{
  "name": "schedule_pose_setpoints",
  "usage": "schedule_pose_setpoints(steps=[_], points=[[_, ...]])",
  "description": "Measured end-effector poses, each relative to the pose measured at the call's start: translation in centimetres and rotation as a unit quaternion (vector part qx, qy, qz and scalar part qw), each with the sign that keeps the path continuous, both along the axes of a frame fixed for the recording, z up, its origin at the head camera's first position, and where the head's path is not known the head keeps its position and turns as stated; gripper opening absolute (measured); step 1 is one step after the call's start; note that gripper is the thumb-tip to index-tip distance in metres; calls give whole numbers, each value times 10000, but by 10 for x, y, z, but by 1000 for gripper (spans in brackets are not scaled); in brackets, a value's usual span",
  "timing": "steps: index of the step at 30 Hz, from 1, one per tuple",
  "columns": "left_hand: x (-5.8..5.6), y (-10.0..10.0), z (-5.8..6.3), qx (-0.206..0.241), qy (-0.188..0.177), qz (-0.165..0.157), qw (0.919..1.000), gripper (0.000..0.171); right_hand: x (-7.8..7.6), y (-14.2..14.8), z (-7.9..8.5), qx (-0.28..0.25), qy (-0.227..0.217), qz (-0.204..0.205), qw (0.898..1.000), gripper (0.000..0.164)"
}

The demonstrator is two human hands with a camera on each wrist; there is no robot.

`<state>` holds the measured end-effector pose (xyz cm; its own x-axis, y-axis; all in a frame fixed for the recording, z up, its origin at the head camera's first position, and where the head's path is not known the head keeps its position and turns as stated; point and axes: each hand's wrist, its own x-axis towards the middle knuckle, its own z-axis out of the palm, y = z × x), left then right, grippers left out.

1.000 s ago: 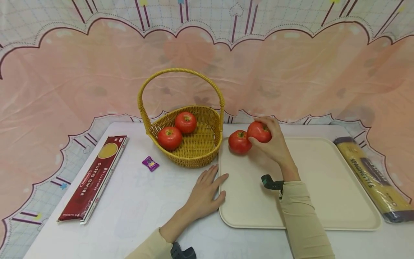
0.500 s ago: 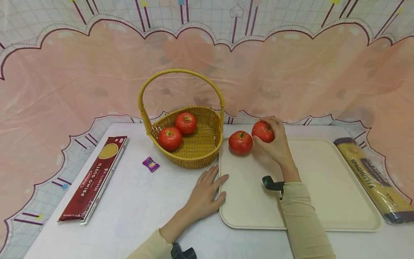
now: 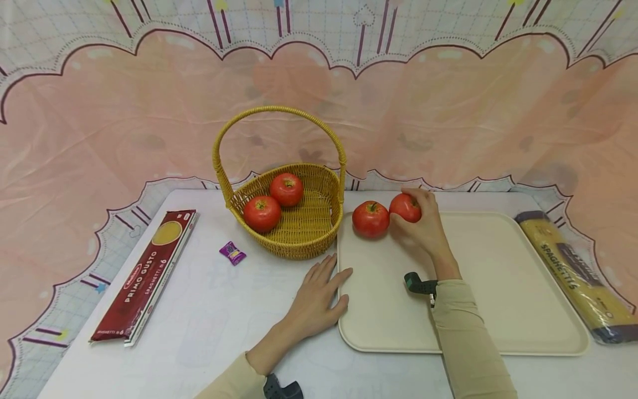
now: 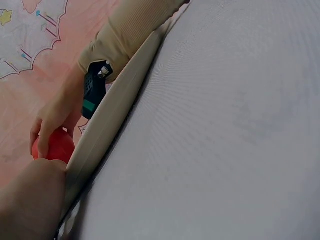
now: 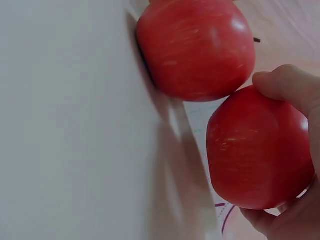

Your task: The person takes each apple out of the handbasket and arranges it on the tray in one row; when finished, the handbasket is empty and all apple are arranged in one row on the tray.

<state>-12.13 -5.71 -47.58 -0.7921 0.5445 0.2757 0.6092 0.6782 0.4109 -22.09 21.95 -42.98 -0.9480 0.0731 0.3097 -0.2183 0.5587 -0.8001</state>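
Observation:
My right hand (image 3: 425, 224) grips a red apple (image 3: 405, 207) over the far left part of the beige tray (image 3: 498, 288), thumb on one side and fingers on the other. In the right wrist view this held apple (image 5: 257, 150) is close beside a second apple (image 5: 197, 47), which stands on the tray near its far left corner. My left hand (image 3: 314, 305) lies flat with fingers spread, its fingertips and thumb at the tray's left edge. Two more apples (image 3: 262, 213) sit in the left part of the yellow wicker basket (image 3: 299, 249).
The basket's tall handle (image 3: 279, 108) arches up left of the tray. A purple wrapped candy (image 3: 232, 252) lies by the basket. One red spaghetti pack (image 3: 144, 277) is at the far left, a yellow spaghetti pack (image 3: 573, 274) along the tray's right side. A patterned cloth (image 3: 448, 122) hangs behind.
My right hand has shifted the held apple right, away from the apple on the tray, then lowered it slightly. The left hand has stayed in place.

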Motion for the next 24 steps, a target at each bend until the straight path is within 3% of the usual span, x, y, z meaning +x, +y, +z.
schedule_pose_setpoints(steps=[10, 24], points=[[0, 0, -1, -47, 6, 9, 10000, 48, -2, 3, -8, 151, -482, 86, 9987, 61], [-1, 0, -1, -103, 17, 20, 9999, 49, -2, 8, -10, 510, -541, 383, 9965, 59]])
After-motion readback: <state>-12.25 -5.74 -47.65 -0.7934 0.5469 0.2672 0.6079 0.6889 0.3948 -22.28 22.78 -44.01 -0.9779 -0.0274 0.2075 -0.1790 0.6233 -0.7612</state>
